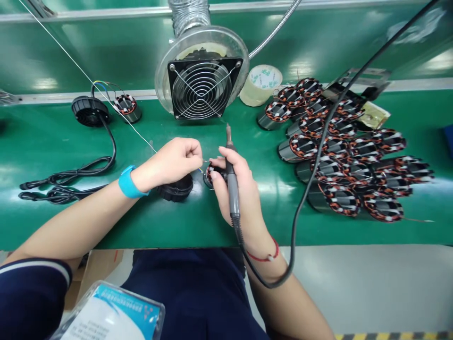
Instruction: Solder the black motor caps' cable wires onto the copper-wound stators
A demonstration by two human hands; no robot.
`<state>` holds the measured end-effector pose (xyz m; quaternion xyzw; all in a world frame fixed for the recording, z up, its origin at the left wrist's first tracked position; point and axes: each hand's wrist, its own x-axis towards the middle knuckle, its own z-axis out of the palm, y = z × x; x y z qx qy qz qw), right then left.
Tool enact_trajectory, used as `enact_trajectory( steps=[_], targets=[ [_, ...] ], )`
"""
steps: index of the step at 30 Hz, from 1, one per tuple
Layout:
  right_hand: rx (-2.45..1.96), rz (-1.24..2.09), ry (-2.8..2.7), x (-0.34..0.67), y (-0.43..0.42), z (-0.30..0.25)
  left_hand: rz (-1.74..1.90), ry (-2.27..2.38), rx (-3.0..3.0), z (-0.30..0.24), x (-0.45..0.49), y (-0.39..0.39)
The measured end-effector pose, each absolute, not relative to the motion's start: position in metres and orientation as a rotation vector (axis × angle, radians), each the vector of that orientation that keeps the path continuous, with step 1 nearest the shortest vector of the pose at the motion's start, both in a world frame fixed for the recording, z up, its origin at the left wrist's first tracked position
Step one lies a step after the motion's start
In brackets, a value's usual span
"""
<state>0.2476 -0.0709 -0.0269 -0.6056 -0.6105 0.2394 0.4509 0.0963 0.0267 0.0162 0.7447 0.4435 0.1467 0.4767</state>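
My left hand (177, 159) is closed in a pinch on a thin wire whose end points at my right fingers. A pale thin strand (95, 84) runs from the upper left down to behind this hand. My right hand (242, 189) has a soldering iron (232, 186) between thumb and forefinger, tip upward and away from the wires. Its fingertips also touch a wound motor stator (209, 176), which they partly cover. Below my left wrist lies a black round cap (176, 189) with a black cable, partly hidden by the hand.
Several wound stators (306, 146) crowd the right side. A caged fan (200, 89) stands at the back, beside a tape roll (262, 85). Back left are another black cap (90, 112) and stator (128, 108). The iron's black cord (300, 203) loops over the right arm.
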Motion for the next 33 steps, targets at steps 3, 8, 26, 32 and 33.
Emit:
enact_trajectory(
  steps=[3, 8, 26, 32, 33],
  targets=[
    [-1.476, 0.583, -1.448, 0.244, -0.072, -0.03, 0.38, 1.07, 1.823, 0.013, 0.095, 0.027],
    [-1.448, 0.447, -1.427, 0.235, -0.072, -0.031, 0.494, 1.04, 1.761, 0.003, 0.092, 0.027],
    [-1.162, 0.684, -1.142, 0.23, -0.065, -0.032, 0.45, 0.751, 2.08, 0.031, 0.08, 0.018],
    [-1.214, 0.689, -1.236, 0.232, -0.067, -0.033, 0.486, 0.877, 2.117, 0.028, 0.084, 0.013],
    [-1.236, 0.679, -1.287, 0.233, -0.069, -0.033, 0.507, 0.904, 2.063, 0.025, 0.085, 0.012]
  ],
)
